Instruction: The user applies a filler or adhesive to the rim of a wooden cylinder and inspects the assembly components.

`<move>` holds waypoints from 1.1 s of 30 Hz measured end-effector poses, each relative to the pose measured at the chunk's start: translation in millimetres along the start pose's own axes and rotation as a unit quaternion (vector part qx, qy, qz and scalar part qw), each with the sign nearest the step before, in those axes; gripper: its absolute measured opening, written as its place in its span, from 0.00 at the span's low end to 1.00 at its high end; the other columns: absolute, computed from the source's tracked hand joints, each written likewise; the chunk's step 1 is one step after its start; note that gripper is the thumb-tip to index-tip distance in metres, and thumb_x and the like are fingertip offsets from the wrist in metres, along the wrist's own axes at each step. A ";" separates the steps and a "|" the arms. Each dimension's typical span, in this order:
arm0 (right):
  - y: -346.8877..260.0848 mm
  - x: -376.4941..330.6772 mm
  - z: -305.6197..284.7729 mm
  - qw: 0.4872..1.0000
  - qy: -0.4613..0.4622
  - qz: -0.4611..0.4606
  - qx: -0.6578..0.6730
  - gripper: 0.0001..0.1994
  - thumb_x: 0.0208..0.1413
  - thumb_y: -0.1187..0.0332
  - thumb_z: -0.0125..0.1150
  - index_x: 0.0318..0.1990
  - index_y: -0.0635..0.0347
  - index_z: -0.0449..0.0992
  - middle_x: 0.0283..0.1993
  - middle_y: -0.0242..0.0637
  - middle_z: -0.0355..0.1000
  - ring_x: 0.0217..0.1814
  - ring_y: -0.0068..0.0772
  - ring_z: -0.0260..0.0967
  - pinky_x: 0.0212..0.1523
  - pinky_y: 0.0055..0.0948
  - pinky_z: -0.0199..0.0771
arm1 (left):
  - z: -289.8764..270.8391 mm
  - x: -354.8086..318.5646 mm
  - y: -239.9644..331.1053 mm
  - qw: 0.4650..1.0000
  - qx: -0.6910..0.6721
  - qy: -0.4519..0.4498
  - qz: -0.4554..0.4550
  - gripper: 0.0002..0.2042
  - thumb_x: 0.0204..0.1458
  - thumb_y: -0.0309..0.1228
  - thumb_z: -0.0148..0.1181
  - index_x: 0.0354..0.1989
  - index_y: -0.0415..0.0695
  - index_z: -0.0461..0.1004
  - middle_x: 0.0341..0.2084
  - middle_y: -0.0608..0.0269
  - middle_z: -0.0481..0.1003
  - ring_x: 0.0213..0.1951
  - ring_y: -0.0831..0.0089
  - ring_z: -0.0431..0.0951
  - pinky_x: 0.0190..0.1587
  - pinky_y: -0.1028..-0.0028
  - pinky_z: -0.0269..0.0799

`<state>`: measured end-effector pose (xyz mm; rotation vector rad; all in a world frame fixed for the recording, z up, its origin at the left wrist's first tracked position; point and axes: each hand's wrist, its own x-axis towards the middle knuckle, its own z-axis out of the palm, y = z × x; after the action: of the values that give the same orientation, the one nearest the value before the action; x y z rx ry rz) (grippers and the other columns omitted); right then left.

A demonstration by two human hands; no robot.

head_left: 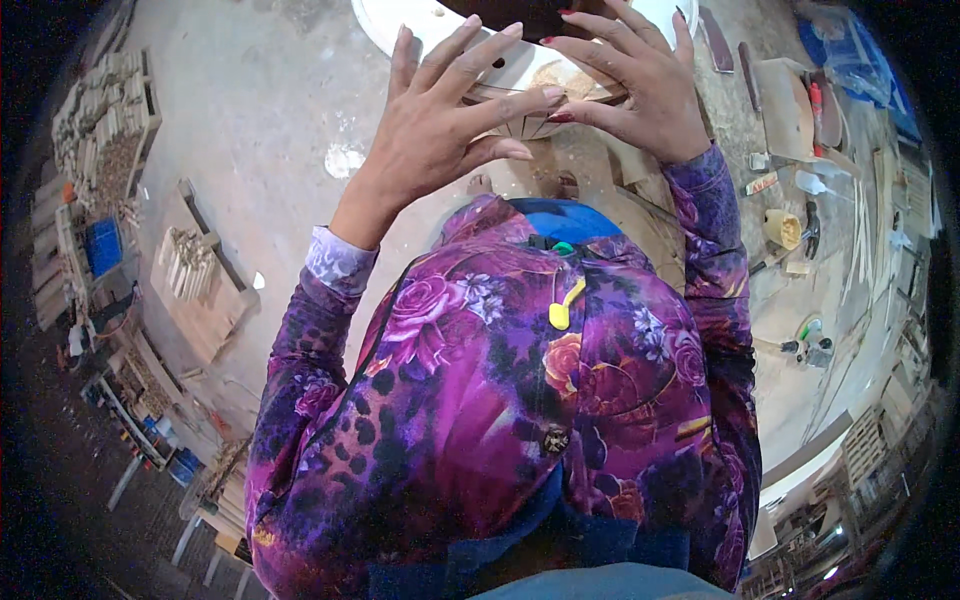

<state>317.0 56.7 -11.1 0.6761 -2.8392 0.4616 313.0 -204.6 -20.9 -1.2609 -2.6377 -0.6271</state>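
Head view: 2 hands over a round wooden piece [530, 105] beside a white basin [400, 25]. Left hand [440, 120] splayed, grip released; right hand [630, 85] fingertips resting on it. Positioning step, likely; next calls for steady pressing.

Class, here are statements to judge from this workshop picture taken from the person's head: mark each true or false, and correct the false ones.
1. Both hands have their fingers spread. True: the left hand and right hand are splayed open.
2. The hands are at a round wooden piece. True: fingertips meet on the round wooden piece, beside a white round object.
3. The left hand grips a hammer. False: it holds no tool.
4. The sleeves are plain white. False: the sleeves are purple and floral.
5. A wooden crate of sticks sits to the person's left. True: the crate stands on the floor.
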 end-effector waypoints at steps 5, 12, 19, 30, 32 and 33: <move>-4.4 -1.5 -18.7 1.000 -0.009 -0.003 0.022 0.30 0.41 0.46 0.77 0.54 0.39 0.83 0.63 0.34 0.73 0.74 0.50 0.61 0.73 0.64 0.43 | 6.2 5.7 5.3 0.999 0.033 -0.008 -0.004 0.29 0.46 0.62 0.60 0.62 0.85 0.73 0.75 0.71 0.58 0.75 0.57 0.54 0.74 0.38 0.39; -12.7 -12.9 -15.7 0.986 0.012 0.022 0.162 0.25 0.49 0.51 0.74 0.57 0.36 0.83 0.70 0.39 0.68 0.76 0.58 0.56 0.74 0.57 0.51 | -3.3 -31.8 -28.2 0.996 -0.032 0.067 -0.040 0.34 0.49 0.68 0.56 0.66 0.73 0.73 0.75 0.63 0.56 0.75 0.54 0.52 0.74 0.40 0.38; -9.1 -2.2 6.8 0.988 0.080 -0.107 0.077 0.19 0.55 0.55 0.70 0.56 0.31 0.83 0.74 0.37 0.63 0.79 0.58 0.52 0.75 0.57 0.50 | 1.9 -31.9 0.5 0.999 0.006 0.020 -0.039 0.32 0.52 0.67 0.55 0.65 0.73 0.73 0.75 0.61 0.55 0.76 0.53 0.50 0.74 0.40 0.34; -6.2 -14.7 -25.9 0.995 -0.035 -0.005 0.096 0.21 0.49 0.62 0.75 0.53 0.43 0.85 0.74 0.43 0.63 0.80 0.62 0.48 0.74 0.55 0.53 | 35.0 -4.7 -8.9 0.965 0.095 0.229 0.087 0.25 0.58 0.57 0.59 0.64 0.69 0.75 0.73 0.55 0.57 0.73 0.48 0.55 0.70 0.36 0.47; -5.4 -18.4 -22.1 0.991 -0.027 0.003 0.131 0.21 0.49 0.62 0.75 0.53 0.43 0.85 0.74 0.43 0.63 0.80 0.61 0.48 0.74 0.55 0.53 | 0.5 0.4 13.4 0.994 0.023 -0.071 -0.078 0.30 0.55 0.67 0.52 0.67 0.76 0.70 0.77 0.57 0.49 0.77 0.46 0.44 0.69 0.27 0.33; -3.7 -21.5 -21.2 0.997 -0.015 0.004 0.080 0.20 0.50 0.62 0.74 0.53 0.42 0.85 0.73 0.42 0.64 0.80 0.61 0.47 0.75 0.55 0.51 | -4.3 -2.1 13.3 0.994 0.023 -0.072 -0.076 0.30 0.55 0.67 0.52 0.67 0.76 0.70 0.77 0.57 0.49 0.77 0.46 0.44 0.69 0.27 0.33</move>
<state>339.9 69.5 4.3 0.7074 -2.8563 0.6928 324.4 -200.5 -13.6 -1.1411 -2.8692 -0.5099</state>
